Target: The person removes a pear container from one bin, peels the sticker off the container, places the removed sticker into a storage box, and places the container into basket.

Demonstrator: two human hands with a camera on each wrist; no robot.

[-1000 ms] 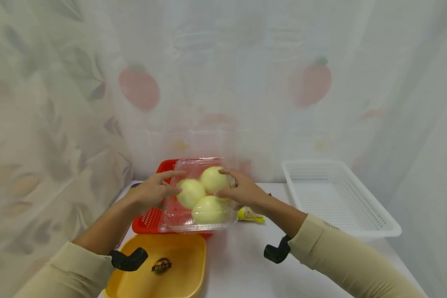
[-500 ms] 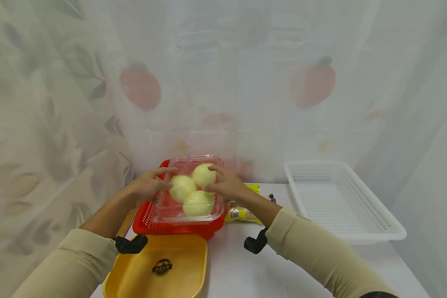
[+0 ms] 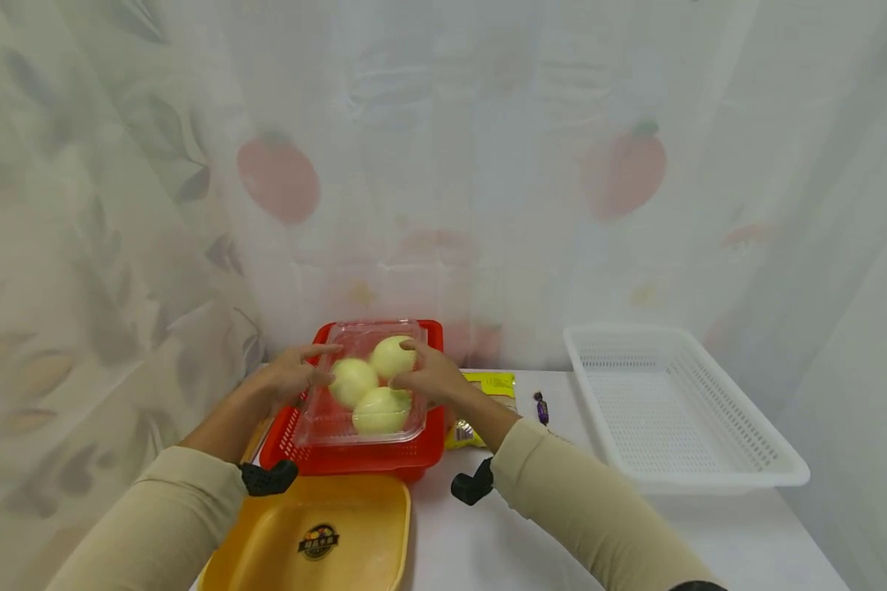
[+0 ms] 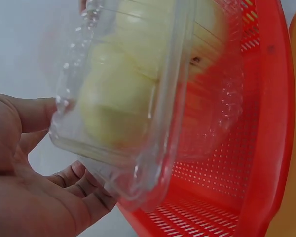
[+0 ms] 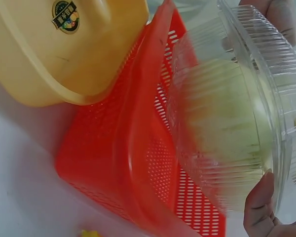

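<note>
Both hands hold a clear plastic clamshell box [image 3: 318,423] between them, over the opening of a red perforated basket [image 3: 355,461]. Three pale yellow-green round fruits, like melons [image 3: 382,410], show through its lid. My left hand [image 3: 288,379] grips the left side, and in the left wrist view its thumb [image 4: 37,112] lies against the wall with fingers under the edge. On the opposite side, my right hand [image 3: 436,379] grips with thumb and fingers spread along the rim. In the right wrist view the box's lower part [image 5: 187,148] dips inside the basket's rim, tilted.
A yellow tub [image 3: 369,533] with a round label stands in front of the red basket. To the right lie yellow snack packets [image 3: 491,383] and a small purple-wrapped candy [image 3: 541,408]. A white perforated basket [image 3: 717,480] is at the far right. Printed curtains surround the table.
Both hands have carried the box of fruits leftward and down, from over the red basket's right part to its middle. The packets and the candy on the right have come into fuller view.
</note>
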